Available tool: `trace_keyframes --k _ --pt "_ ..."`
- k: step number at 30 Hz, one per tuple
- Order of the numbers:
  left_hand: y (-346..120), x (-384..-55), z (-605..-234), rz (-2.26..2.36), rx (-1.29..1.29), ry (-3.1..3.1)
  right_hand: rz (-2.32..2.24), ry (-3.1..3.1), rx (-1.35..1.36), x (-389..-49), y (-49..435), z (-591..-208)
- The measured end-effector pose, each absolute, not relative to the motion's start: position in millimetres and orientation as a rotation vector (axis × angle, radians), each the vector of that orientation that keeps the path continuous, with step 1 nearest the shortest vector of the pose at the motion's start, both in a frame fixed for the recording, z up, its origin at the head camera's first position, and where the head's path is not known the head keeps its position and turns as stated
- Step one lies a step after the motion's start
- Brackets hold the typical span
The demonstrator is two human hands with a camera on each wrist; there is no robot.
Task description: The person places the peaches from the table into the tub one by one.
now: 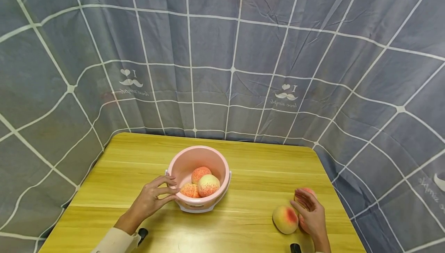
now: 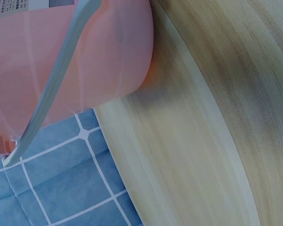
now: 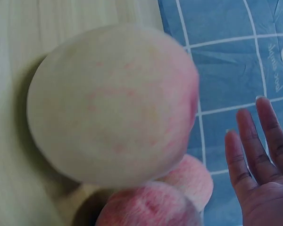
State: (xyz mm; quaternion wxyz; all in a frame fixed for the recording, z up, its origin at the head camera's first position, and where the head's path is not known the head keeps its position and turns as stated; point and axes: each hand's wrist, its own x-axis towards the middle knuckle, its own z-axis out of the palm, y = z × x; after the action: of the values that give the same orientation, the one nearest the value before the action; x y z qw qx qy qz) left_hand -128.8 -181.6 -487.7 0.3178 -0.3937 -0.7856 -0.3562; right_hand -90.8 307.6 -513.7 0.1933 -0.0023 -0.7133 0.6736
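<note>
1. Grey-blue curtain (image 1: 212, 44), ruled with white lines, stands behind a yellow wood-grain desk (image 1: 253, 172).

2. Pink bucket (image 1: 196, 156), upright on the desk. Its pale handle (image 2: 54, 80) hangs down along the side. Inside, a pale peach (image 1: 209, 186), an orange peach (image 1: 189, 191) and a red-orange peach (image 1: 201, 174) lie close together.

3. Left hand (image 1: 149, 201), grasping the bucket's rim: fingers over the edge, thumb at the outer wall. Only the head view shows this grip.

4. Right hand (image 1: 314, 216), released, with fingers extended and nothing in them. It hovers over the loose fruit; contact cannot be told from the head view.

5. Three loose peaches, grouped on the desk well to the right of the bucket: a yellow peach (image 1: 285, 219), nearest the bucket; a crimson peach (image 3: 148, 207) just beside it; and a pink peach (image 3: 192, 181), partly hidden beneath the fingers.

6. Good practice: spread thumb and fingers to opposite sides of one peach before closing, since round fruit probably rolls when nudged. Grip gently around the widest part, avoid pushing its neighbours, and keep the bucket steady by its rim.
</note>
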Motion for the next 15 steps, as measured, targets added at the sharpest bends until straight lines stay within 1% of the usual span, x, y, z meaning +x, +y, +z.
trace_keyframes --k 1,3,6,8,10,13,14,15 --pt "-181.8 -128.6 -487.6 -0.938 -1.035 -2.068 1.901 -1.979 0.009 -90.2 309.5 -516.4" --pt "-181.9 -128.3 -487.6 -0.94 -1.035 -2.069 1.974 -1.894 0.132 -92.8 319.8 -531.4" --pt "-182.0 -128.3 -487.5 -0.941 -1.032 -2.068 1.992 -1.861 0.154 -92.3 327.0 -541.7" --pt "-182.0 -128.5 -487.8 -0.937 -1.033 -2.065 1.985 -1.865 0.139 -92.4 335.4 -552.7" --pt "-181.8 -128.9 -488.2 -0.932 -1.037 -2.06 1.924 -1.933 0.015 -90.0 340.5 -557.8" --pt "-181.6 -129.4 -488.8 -0.93 -1.047 -2.052 1.902 -1.952 -0.056 -93.8 361.9 -584.9" --pt "-181.6 -129.7 -488.8 -0.929 -1.048 -2.051 1.946 -1.925 -0.024 -93.2 366.4 -586.5" --pt "-181.5 -129.9 -488.7 -0.928 -1.05 -2.051 1.934 -1.929 -0.069 -93.8 371.3 -591.5"
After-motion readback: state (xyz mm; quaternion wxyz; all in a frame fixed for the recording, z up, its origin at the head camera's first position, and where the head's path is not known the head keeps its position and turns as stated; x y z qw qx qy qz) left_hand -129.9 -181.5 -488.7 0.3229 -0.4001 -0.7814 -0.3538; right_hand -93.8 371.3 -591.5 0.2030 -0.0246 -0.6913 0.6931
